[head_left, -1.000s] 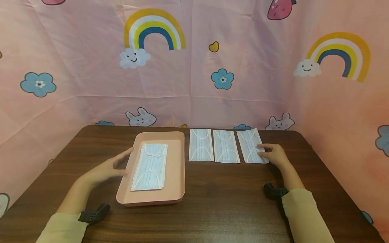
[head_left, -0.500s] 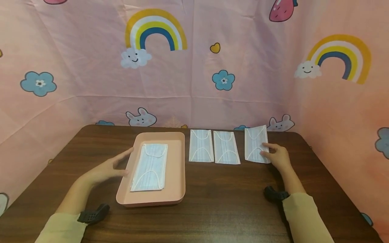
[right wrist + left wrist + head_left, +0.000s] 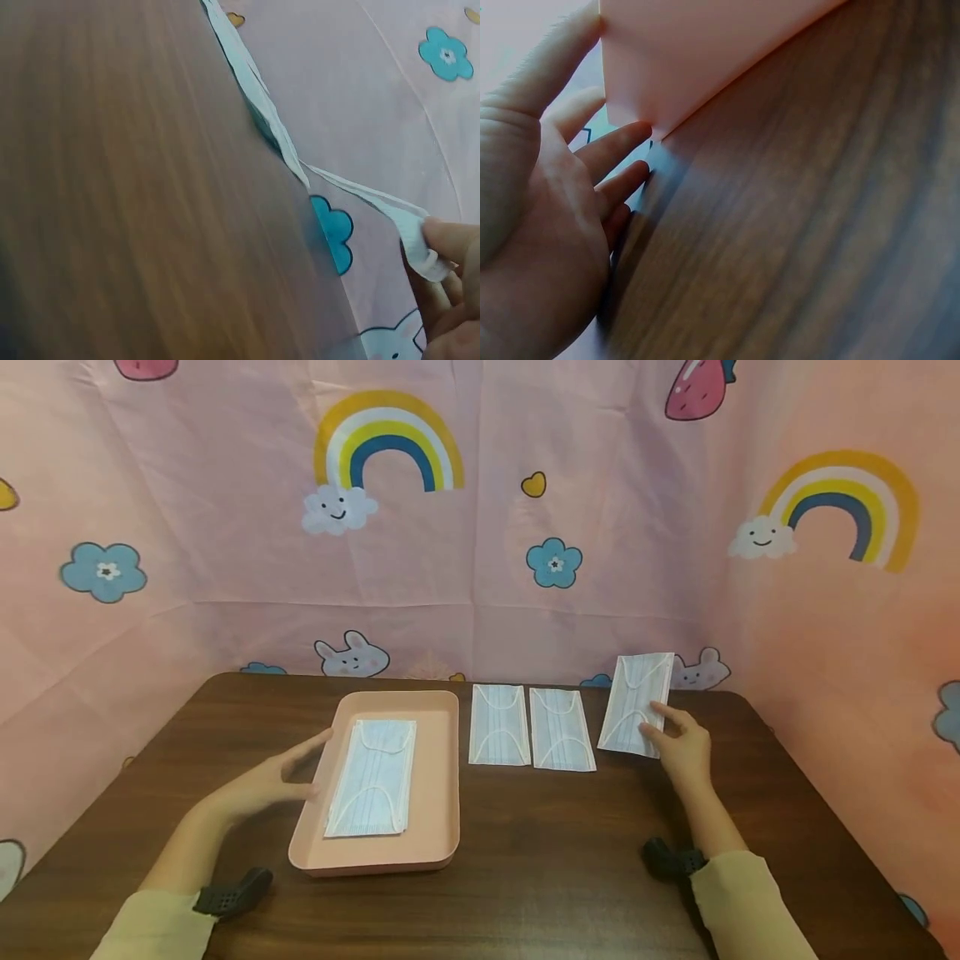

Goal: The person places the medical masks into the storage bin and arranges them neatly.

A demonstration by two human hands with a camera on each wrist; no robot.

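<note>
On dark wood table [image 3: 525,860], pink cartoon backdrop [image 3: 600,527] behind: right hand [image 3: 678,745] pinching mask [image 3: 636,702], left hand [image 3: 273,779] flat.

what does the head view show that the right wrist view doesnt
Only the head view shows the pink tray holding a mask, the left hand at the tray's left rim, and two masks lying flat on the table.

Only the right wrist view shows, close up, the fingertips pinching the lifted mask's edge.

Both show the right hand, the lifted mask, the brown table and the pink backdrop.
</note>
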